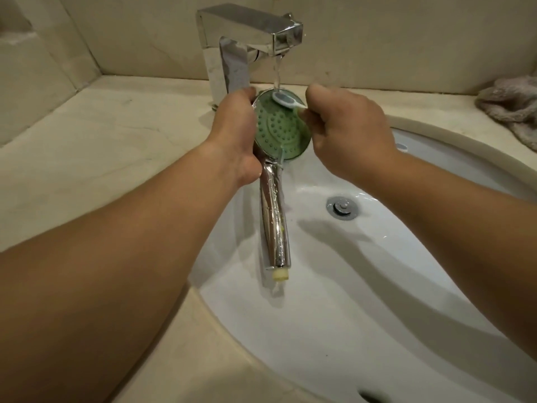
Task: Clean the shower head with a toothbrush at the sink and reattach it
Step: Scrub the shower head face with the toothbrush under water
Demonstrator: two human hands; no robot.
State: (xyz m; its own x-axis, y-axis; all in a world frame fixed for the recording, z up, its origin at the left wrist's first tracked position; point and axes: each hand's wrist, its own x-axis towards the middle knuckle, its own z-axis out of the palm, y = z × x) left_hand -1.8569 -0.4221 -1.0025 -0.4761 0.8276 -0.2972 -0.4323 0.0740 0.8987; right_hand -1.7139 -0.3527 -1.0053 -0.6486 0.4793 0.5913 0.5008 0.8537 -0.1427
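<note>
My left hand (236, 135) grips the left rim of a chrome shower head (280, 132), whose green nozzle face points up at me. Its shiny handle (274, 222) hangs down toward me over the white sink (363, 286) and ends in a pale threaded tip. My right hand (345, 135) is shut on a white toothbrush (286, 100). The brush head rests on the upper edge of the green face. A thin stream of water falls from the chrome faucet (250, 42) onto the brush head. Most of the toothbrush handle is hidden inside my right hand.
The drain plug (341, 207) sits in the wet basin to the right of the shower handle. A crumpled grey cloth (511, 103) lies on the beige stone counter (101, 135) at the far right. A tiled wall stands close behind the faucet.
</note>
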